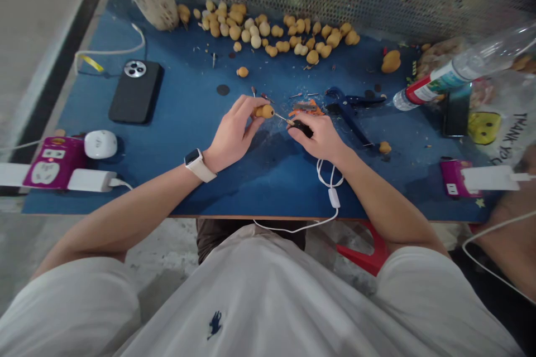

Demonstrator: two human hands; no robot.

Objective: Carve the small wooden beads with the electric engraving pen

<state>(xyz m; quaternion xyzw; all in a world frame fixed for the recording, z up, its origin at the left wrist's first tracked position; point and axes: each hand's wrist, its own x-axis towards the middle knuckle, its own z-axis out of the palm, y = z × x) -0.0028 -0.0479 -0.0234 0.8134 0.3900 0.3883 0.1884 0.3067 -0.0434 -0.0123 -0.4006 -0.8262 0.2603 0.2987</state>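
My left hand [234, 131] pinches a small tan gourd [264, 111] above the blue tabletop [180, 122]; a white smartwatch [196, 163] is on that wrist. My right hand [320, 136] is closed round a small black corded tool [302, 127], whose thin metal tip [283, 119] touches the gourd. The tool's white cord [329, 189] runs off the table's front edge. Fine dust lies on the table between the hands.
Several small gourds [268, 30] lie heaped at the back. A black phone [134, 91], a magenta power strip [52, 160] and white plug [100, 144] sit left. Blue pliers [349, 109], a plastic bottle [460, 70] and a bag [502, 117] are right. Another person's arm [515, 234] is at the right edge.
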